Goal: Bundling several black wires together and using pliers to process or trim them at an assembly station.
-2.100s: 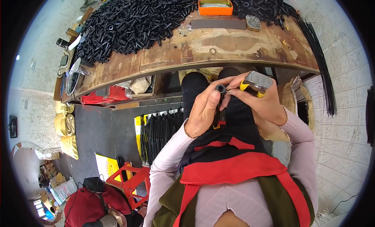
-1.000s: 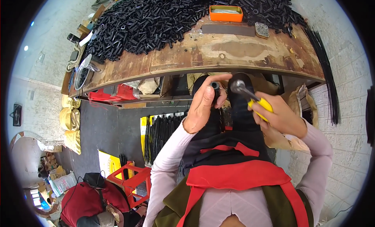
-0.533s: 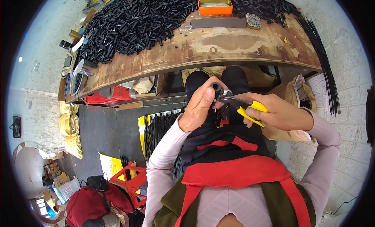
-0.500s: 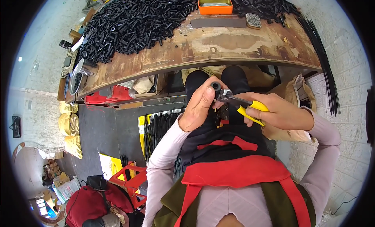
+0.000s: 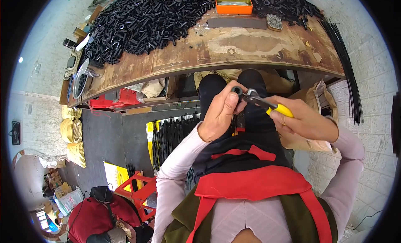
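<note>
- landmark here is the table [image 5: 179, 59]; everything else gets placed from that; both hands are on the near side of it, out past its front edge and over the person's knees [image 5: 214, 86]
- left hand [image 5: 220, 115] is wrapped round a short black tube [image 5: 237, 90], thumb along the near side; the tube sits just out from the table's front edge, its round open end tipped up at the viewer, so the long axis runs down toward the lap
- right hand [image 5: 307, 119] is closed round the yellow handles of a pair of pliers [image 5: 267, 104]; it's off toward the table's right end compared with the left hand, pliers pointing left and slightly in toward the table
- the bit that matters: the pliers lie crosswise to the tube, metal nose right beside the tube's right flank, just under the open end; the left hand is the nearer one since it's holding the tube, the right only gets there by way of the pliers; can't honestly tell if the nose is touching or pinching anything, too small
- up on the table: big heap of black tubes [image 5: 146, 27] over the left and back; orange box [image 5: 234, 9] at the back, grey strip [image 5: 237, 23] in front of it; bundle of black rods [image 5: 353, 88] drooping off the right end
</note>
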The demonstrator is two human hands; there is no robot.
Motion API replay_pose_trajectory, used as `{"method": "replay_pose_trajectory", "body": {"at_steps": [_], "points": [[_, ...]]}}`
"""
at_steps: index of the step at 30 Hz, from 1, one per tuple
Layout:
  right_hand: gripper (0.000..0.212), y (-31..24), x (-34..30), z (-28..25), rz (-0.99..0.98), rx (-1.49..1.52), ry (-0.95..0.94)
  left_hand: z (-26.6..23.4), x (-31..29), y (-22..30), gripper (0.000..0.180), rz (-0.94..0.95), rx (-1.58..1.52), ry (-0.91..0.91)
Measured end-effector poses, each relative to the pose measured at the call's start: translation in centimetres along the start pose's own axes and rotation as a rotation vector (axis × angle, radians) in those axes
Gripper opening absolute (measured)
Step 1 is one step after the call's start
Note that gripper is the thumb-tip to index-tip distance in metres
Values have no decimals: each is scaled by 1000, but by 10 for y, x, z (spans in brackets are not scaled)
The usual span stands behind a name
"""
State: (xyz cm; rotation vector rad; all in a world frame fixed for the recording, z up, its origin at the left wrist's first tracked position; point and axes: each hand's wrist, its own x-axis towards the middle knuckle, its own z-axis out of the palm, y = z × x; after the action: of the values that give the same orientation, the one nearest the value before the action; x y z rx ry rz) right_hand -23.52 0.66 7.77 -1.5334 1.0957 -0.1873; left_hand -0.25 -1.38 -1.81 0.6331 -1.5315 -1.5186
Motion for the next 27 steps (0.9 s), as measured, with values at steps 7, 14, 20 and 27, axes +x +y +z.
{"method": "replay_pose_trajectory", "body": {"at_steps": [7,14,20,27], "points": [[41,20,13,6,-104,119,6,-6,3,-5,55,24,-83,-27],[29,-3,10,-15,-78,127,-151,-8,1,-1,55,-12,-18,-87],[28,0,18,-12,143,92,-244,-10,-6,-6,60,-57,7,-45],[29,16,7,0,-152,26,-13,-13,0,-1,61,-32,-58,-91]]}}
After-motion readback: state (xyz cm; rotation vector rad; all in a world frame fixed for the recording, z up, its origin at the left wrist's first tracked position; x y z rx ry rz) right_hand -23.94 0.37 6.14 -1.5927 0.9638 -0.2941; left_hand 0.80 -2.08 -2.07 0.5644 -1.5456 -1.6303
